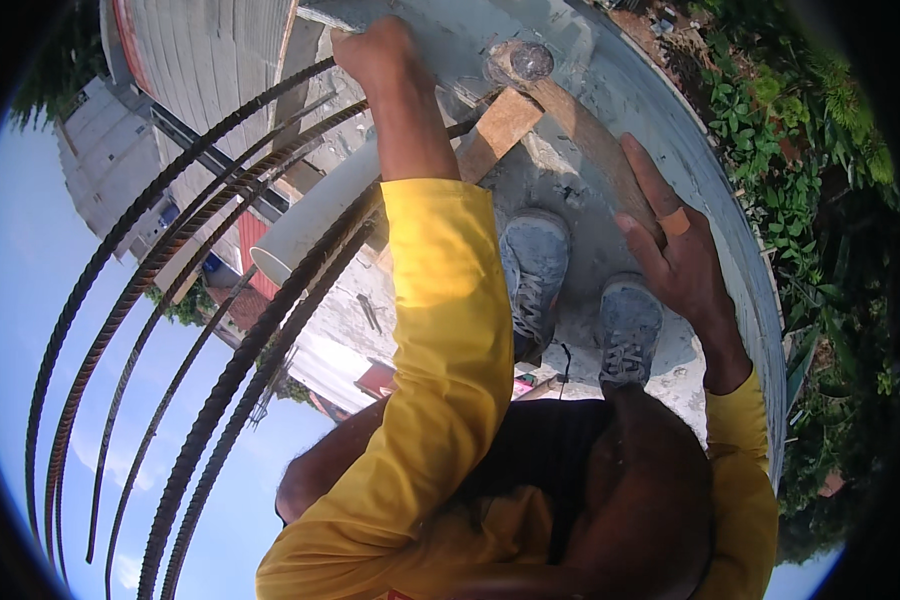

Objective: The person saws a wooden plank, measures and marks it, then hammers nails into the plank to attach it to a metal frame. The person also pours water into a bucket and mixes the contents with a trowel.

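My left hand (382,55) is closed at the upper middle, where the topmost ribbed steel rebar (185,160) runs into the fist. What lies inside its fingers is partly hidden. On the right, my right hand (680,255) has the butt of a hammer (590,130) between thumb and fingers, with the index finger stretched along the handle. An orange-tan bandage wraps one finger. The hammer's wooden handle slants up and left to its worn metal head (530,62), near the grey concrete surface. A short wooden block (502,132) lies against the handle, left of it.
Several long rebars (260,340) curve down the left side. A white plastic pipe (305,225) runs beside them. My dusty shoes (537,265) stand on concrete. A curved grey edge (735,190) borders green plants (770,110) at right. Buildings and sky show at left.
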{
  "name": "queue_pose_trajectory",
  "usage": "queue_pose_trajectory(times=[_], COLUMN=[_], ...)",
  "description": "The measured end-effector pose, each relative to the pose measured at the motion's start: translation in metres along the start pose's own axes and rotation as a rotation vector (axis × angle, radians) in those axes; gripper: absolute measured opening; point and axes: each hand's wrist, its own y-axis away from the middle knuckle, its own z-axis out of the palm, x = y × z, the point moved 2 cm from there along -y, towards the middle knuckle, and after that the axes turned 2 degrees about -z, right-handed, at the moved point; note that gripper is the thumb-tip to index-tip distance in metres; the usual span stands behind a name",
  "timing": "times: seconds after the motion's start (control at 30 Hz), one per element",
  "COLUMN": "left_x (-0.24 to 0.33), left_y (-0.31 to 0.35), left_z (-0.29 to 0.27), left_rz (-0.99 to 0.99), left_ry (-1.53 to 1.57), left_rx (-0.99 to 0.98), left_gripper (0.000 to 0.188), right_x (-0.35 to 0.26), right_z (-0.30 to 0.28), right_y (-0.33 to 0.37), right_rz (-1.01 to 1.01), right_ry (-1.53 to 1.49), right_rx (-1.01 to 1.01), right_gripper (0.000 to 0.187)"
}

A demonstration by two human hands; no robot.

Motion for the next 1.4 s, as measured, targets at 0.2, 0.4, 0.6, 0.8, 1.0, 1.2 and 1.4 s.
queue_pose_trajectory(times=[0.2, 0.4, 0.6, 0.8, 1.0, 1.2, 1.4], left_x=[-0.008, -0.01, 0.001, 0.012, 0.014, 0.016, 0.013], left_y=[-0.02, -0.024, 0.0, 0.013, 0.014, 0.019, 0.012], left_z=[-0.007, -0.01, -0.003, 0.004, 0.004, 0.006, 0.005], left_rz=[-0.169, -0.103, -0.036, -0.033, -0.04, -0.004, 0.037], left_ry=[-0.051, -0.035, -0.002, -0.037, -0.037, 0.006, 0.006], left_rx=[0.022, -0.01, -0.029, -0.041, -0.045, -0.04, -0.024], left_gripper=[0.029, 0.032, 0.044, 0.048, 0.05, 0.049, 0.044], right_x=[0.003, -0.003, 0.012, 0.052, 0.067, 0.03, 0.02], right_z=[0.012, 0.016, -0.011, 0.003, 0.039, 0.022, 0.024], right_y=[0.021, -0.005, -0.078, -0.151, -0.199, -0.201, -0.198], right_rz=[0.141, -0.036, 0.373, 0.186, 0.056, 0.169, 0.246], right_ry=[0.055, 0.009, -0.474, 0.023, -0.32, -0.479, -0.5], right_rx=[-0.185, 0.026, -0.066, -0.042, -0.217, -0.176, -0.284], right_gripper=[0.074, 0.062, 0.067, 0.064, 0.072, 0.066, 0.066])
